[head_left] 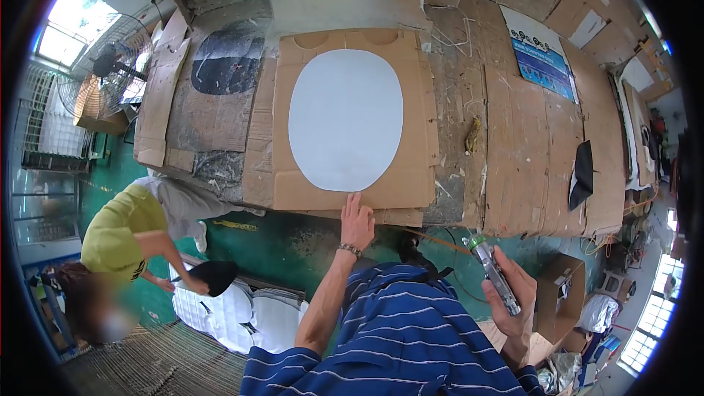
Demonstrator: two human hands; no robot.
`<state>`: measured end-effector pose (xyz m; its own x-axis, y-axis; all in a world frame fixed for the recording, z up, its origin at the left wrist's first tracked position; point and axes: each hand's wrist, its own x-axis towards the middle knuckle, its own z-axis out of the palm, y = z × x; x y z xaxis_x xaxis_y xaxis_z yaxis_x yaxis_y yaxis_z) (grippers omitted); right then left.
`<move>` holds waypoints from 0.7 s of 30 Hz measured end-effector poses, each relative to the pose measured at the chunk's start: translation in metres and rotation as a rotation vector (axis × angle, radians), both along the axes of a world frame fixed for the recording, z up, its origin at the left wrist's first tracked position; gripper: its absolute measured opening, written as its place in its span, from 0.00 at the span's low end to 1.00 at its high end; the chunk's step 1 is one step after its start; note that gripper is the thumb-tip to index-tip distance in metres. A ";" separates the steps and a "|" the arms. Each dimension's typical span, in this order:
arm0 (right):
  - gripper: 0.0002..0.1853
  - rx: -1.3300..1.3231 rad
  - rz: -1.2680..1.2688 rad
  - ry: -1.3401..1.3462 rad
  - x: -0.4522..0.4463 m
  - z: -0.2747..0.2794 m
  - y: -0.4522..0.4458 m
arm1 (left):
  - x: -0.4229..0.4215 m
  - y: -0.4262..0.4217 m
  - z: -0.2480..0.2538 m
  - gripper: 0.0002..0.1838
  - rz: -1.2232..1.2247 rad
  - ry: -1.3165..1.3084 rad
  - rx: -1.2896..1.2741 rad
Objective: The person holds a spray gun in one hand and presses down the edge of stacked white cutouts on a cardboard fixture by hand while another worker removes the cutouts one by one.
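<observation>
A white oval sheet lies flat on a brown cardboard sheet at the middle of the table. My left hand reaches to its lower edge, fingers stretched out and fingertips at the rim of the oval. Off the table's front edge on the right, my right hand is wrapped round a metal spray gun with a green end. The spray gun points up and to the left, toward the table.
A dark oval patch marks the table's left part. A blue printed sheet and a black piece lie to the right. At left, a person in a yellow shirt bends over white pieces, holding a black piece. A cardboard box stands lower right.
</observation>
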<state>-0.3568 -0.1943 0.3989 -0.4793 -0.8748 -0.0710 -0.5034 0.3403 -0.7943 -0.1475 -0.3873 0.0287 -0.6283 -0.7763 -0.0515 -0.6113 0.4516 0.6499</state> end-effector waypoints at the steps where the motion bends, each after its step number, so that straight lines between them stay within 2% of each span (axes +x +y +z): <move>1: 0.28 0.025 0.033 0.010 -0.001 0.000 0.004 | 0.008 0.005 0.004 0.12 0.006 -0.002 0.003; 2: 0.29 0.050 0.064 0.019 -0.002 -0.001 0.009 | 0.017 0.010 0.007 0.11 0.032 0.057 0.032; 3: 0.38 0.114 0.139 -0.007 -0.005 0.002 0.014 | 0.025 0.015 0.010 0.10 0.056 0.115 0.062; 7: 0.44 0.104 0.289 -0.094 0.002 -0.006 0.012 | 0.055 0.032 0.010 0.07 0.072 0.120 0.185; 8: 0.44 0.103 0.283 -0.097 0.004 -0.006 0.005 | 0.068 0.039 0.000 0.07 0.082 0.027 0.273; 10: 0.36 0.035 0.258 -0.058 0.005 -0.007 -0.008 | 0.090 0.050 -0.024 0.06 0.089 -0.070 0.358; 13: 0.36 -0.033 0.181 -0.034 0.001 -0.012 -0.017 | 0.120 0.065 -0.068 0.09 0.133 -0.172 0.383; 14: 0.36 -0.073 0.140 0.003 -0.001 -0.015 -0.018 | 0.125 0.068 -0.072 0.09 0.131 -0.173 0.381; 16: 0.32 -0.078 0.102 0.006 -0.004 -0.013 -0.017 | 0.137 0.075 -0.081 0.08 0.234 -0.294 0.534; 19: 0.27 -0.072 -0.032 -0.019 -0.009 -0.012 -0.011 | 0.153 0.087 -0.096 0.09 0.254 -0.334 0.529; 21: 0.27 -0.048 -0.034 -0.003 -0.011 -0.012 -0.001 | 0.160 0.094 -0.101 0.09 0.276 -0.333 0.546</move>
<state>-0.3682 -0.1957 0.3869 -0.5087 -0.8604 -0.0311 -0.4898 0.3190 -0.8114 0.0127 -0.2929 -0.0724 -0.2949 -0.7130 -0.6362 -0.8631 -0.0870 0.4975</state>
